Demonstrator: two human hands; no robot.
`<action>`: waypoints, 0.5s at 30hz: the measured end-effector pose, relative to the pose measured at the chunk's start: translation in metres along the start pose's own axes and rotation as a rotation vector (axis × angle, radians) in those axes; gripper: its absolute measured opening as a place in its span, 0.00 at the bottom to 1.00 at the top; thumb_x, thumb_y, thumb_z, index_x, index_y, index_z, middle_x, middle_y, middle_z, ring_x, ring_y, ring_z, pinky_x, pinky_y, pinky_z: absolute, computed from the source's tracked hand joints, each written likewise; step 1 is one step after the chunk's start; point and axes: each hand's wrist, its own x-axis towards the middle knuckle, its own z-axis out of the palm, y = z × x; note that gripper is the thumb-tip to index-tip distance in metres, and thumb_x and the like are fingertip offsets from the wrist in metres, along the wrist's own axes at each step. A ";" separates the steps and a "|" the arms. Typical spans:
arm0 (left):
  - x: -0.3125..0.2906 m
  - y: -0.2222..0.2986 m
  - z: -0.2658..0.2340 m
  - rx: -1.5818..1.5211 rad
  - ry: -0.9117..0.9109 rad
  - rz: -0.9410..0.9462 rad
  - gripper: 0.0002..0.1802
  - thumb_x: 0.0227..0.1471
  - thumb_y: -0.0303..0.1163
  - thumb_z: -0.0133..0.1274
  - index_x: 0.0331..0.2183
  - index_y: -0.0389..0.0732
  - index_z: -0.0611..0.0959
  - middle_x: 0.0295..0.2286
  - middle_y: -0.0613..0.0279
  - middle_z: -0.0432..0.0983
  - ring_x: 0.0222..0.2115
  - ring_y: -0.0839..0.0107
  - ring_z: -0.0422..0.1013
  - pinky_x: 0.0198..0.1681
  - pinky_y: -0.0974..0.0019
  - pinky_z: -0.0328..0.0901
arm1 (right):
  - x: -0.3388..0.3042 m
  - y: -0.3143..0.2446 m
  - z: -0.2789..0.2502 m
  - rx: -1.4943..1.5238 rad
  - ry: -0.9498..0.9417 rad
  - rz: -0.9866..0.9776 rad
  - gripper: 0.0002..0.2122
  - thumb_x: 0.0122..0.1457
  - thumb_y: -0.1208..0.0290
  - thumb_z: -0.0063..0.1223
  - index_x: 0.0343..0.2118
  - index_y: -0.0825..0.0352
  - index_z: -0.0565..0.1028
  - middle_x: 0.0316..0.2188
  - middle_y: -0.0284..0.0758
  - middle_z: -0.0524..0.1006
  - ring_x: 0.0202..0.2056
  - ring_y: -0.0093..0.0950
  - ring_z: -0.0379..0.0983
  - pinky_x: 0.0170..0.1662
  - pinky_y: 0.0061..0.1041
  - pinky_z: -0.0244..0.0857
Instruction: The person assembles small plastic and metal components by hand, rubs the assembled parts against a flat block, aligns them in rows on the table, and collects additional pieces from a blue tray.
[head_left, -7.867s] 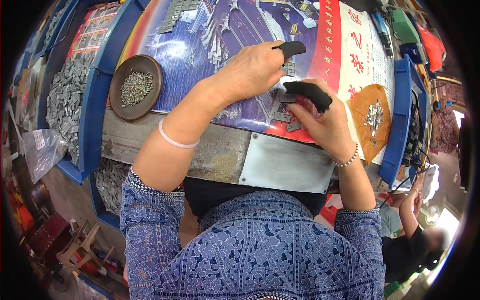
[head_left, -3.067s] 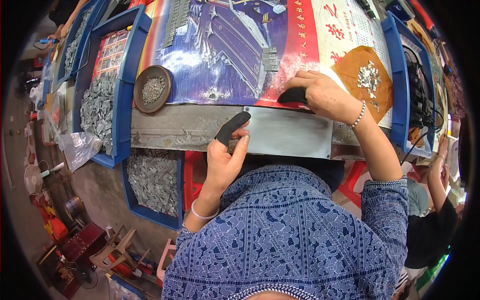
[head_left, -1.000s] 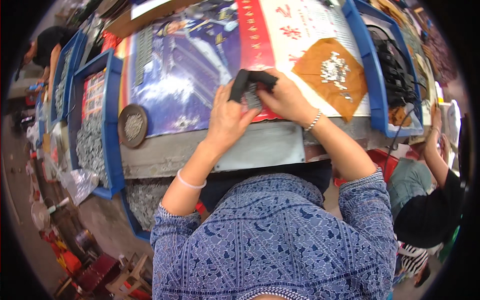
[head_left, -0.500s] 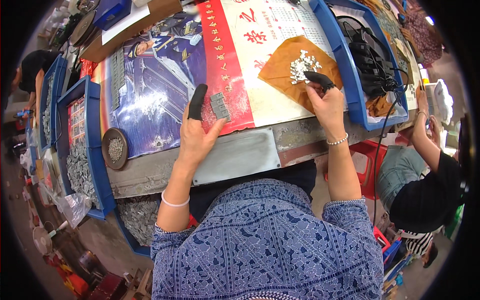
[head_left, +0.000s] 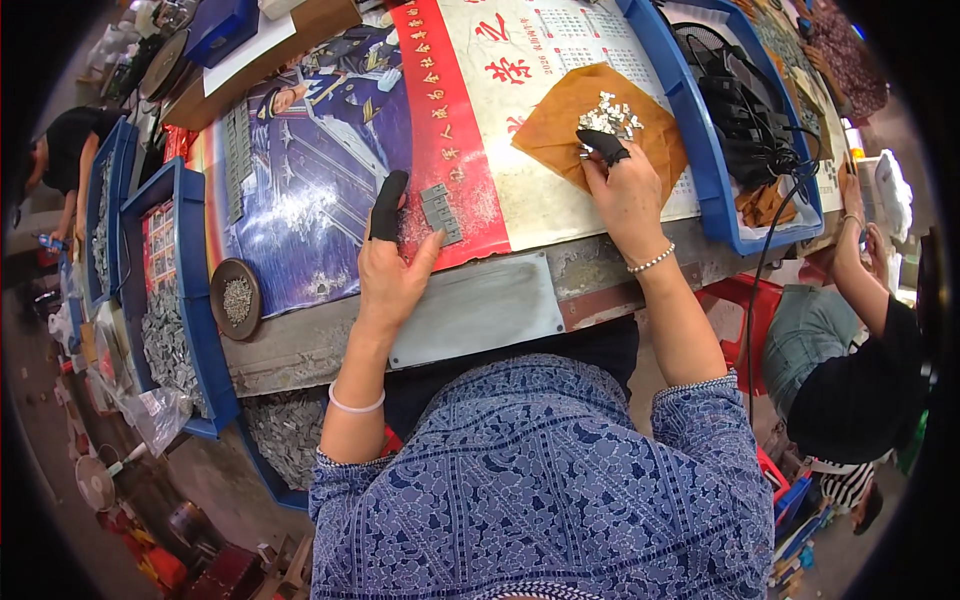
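Note:
My left hand [head_left: 392, 275] rests on the poster with thumb and forefinger spread, a black finger sleeve on the forefinger. Its thumb tip touches the near end of a short row of grey metal blocks [head_left: 440, 212]. My right hand [head_left: 632, 195], also with a black-sleeved forefinger, is above a brown sheet [head_left: 545, 125]. Between its thumb and forefinger is a small silvery piece [head_left: 585, 153], partly hidden. A loose pile of similar small pieces [head_left: 610, 112] lies on the sheet just beyond the fingers.
A calendar poster [head_left: 465, 130] covers the bench. At left are a longer row of grey blocks [head_left: 237, 165], a round dish of small parts [head_left: 237, 300] and a blue bin [head_left: 190, 260] of grey parts. A blue tray [head_left: 700, 130] with black cables stands at right; a co-worker [head_left: 845, 390] is beyond.
My right hand has moved left from the pile, a small piece now showing at its fingertips. My left hand and the short row of blocks stay almost where they were.

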 end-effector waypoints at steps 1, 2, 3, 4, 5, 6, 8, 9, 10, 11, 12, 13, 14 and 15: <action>0.000 -0.001 0.000 0.003 0.001 -0.002 0.39 0.50 0.29 0.63 0.61 0.33 0.66 0.55 0.42 0.69 0.54 0.50 0.69 0.57 0.57 0.64 | 0.001 -0.002 -0.001 0.003 -0.001 -0.001 0.09 0.55 0.72 0.60 0.38 0.67 0.81 0.31 0.40 0.79 0.35 0.40 0.75 0.39 0.36 0.69; -0.001 -0.001 0.000 -0.006 0.003 -0.002 0.39 0.50 0.29 0.63 0.61 0.33 0.66 0.55 0.43 0.69 0.54 0.50 0.69 0.57 0.57 0.64 | 0.002 -0.004 -0.003 0.054 -0.049 0.088 0.09 0.55 0.73 0.60 0.38 0.67 0.81 0.32 0.41 0.79 0.36 0.40 0.75 0.39 0.36 0.69; -0.001 -0.002 0.000 -0.016 0.003 -0.001 0.39 0.50 0.28 0.63 0.61 0.33 0.66 0.55 0.43 0.69 0.54 0.50 0.69 0.57 0.57 0.64 | 0.003 -0.005 -0.004 0.102 -0.096 0.178 0.09 0.55 0.73 0.60 0.39 0.67 0.81 0.33 0.41 0.79 0.36 0.40 0.75 0.40 0.35 0.69; -0.001 -0.002 0.001 -0.014 0.002 -0.002 0.39 0.50 0.28 0.63 0.61 0.33 0.66 0.55 0.43 0.69 0.54 0.50 0.69 0.57 0.57 0.64 | 0.004 -0.006 -0.005 0.104 -0.097 0.179 0.09 0.55 0.73 0.60 0.39 0.67 0.81 0.33 0.41 0.79 0.36 0.40 0.75 0.40 0.35 0.69; 0.000 -0.002 0.001 -0.010 -0.005 -0.011 0.39 0.50 0.26 0.63 0.61 0.33 0.66 0.55 0.45 0.69 0.55 0.54 0.69 0.58 0.58 0.63 | 0.005 -0.007 -0.005 0.071 -0.078 0.112 0.09 0.55 0.74 0.59 0.40 0.67 0.81 0.33 0.41 0.79 0.36 0.40 0.75 0.40 0.36 0.69; -0.001 -0.002 0.001 -0.007 -0.010 -0.017 0.39 0.50 0.24 0.63 0.62 0.34 0.65 0.55 0.46 0.70 0.55 0.57 0.69 0.59 0.60 0.62 | 0.005 -0.008 -0.006 0.035 -0.057 0.043 0.10 0.56 0.74 0.58 0.40 0.66 0.81 0.33 0.41 0.79 0.37 0.40 0.75 0.40 0.36 0.69; -0.002 -0.001 0.000 -0.001 -0.004 -0.012 0.39 0.50 0.24 0.63 0.62 0.34 0.66 0.55 0.47 0.70 0.55 0.57 0.69 0.59 0.60 0.62 | 0.006 -0.005 0.000 -0.019 -0.030 -0.025 0.09 0.56 0.74 0.58 0.40 0.67 0.81 0.32 0.42 0.79 0.36 0.41 0.76 0.39 0.35 0.69; -0.002 -0.001 -0.001 0.006 0.002 -0.011 0.39 0.50 0.24 0.63 0.62 0.34 0.66 0.55 0.47 0.70 0.55 0.57 0.69 0.59 0.60 0.63 | 0.006 -0.004 0.003 -0.070 -0.007 -0.095 0.08 0.57 0.74 0.58 0.39 0.67 0.81 0.31 0.42 0.79 0.35 0.41 0.76 0.38 0.35 0.70; -0.001 0.000 -0.001 0.008 0.003 -0.014 0.39 0.50 0.24 0.63 0.62 0.34 0.66 0.55 0.47 0.70 0.55 0.57 0.69 0.59 0.60 0.63 | 0.005 -0.004 0.003 -0.068 -0.010 -0.096 0.08 0.57 0.74 0.58 0.39 0.67 0.81 0.31 0.42 0.79 0.35 0.41 0.76 0.38 0.35 0.70; -0.001 0.001 -0.001 -0.014 0.007 -0.023 0.39 0.50 0.24 0.63 0.61 0.34 0.66 0.55 0.47 0.70 0.55 0.58 0.69 0.59 0.60 0.63 | 0.004 -0.005 0.004 -0.050 -0.031 -0.079 0.09 0.56 0.75 0.57 0.41 0.67 0.80 0.32 0.42 0.79 0.36 0.41 0.76 0.39 0.36 0.70; -0.001 0.002 -0.001 -0.035 0.012 -0.032 0.39 0.50 0.24 0.62 0.61 0.34 0.66 0.55 0.47 0.70 0.55 0.58 0.69 0.59 0.60 0.63 | 0.004 -0.006 0.004 -0.033 -0.053 -0.062 0.11 0.56 0.77 0.55 0.42 0.66 0.80 0.33 0.43 0.78 0.38 0.41 0.75 0.41 0.37 0.69; -0.001 0.002 -0.001 -0.033 0.014 -0.036 0.39 0.50 0.24 0.62 0.61 0.34 0.66 0.55 0.47 0.70 0.55 0.58 0.69 0.59 0.60 0.63 | 0.003 -0.005 0.004 -0.030 -0.055 -0.064 0.11 0.56 0.77 0.55 0.42 0.66 0.80 0.33 0.43 0.78 0.38 0.41 0.75 0.41 0.37 0.69; -0.001 0.001 0.000 -0.035 0.016 -0.038 0.39 0.50 0.24 0.63 0.61 0.34 0.66 0.55 0.47 0.70 0.55 0.58 0.69 0.59 0.60 0.63 | 0.003 -0.003 0.005 0.030 -0.043 -0.045 0.10 0.56 0.77 0.55 0.41 0.67 0.80 0.33 0.44 0.78 0.38 0.42 0.75 0.41 0.38 0.69; -0.002 0.001 -0.001 -0.036 0.019 -0.041 0.39 0.50 0.25 0.63 0.61 0.34 0.67 0.55 0.47 0.70 0.55 0.58 0.69 0.59 0.60 0.63 | 0.003 -0.002 0.005 0.090 -0.032 -0.025 0.09 0.56 0.77 0.55 0.41 0.67 0.80 0.33 0.45 0.78 0.38 0.43 0.75 0.41 0.39 0.69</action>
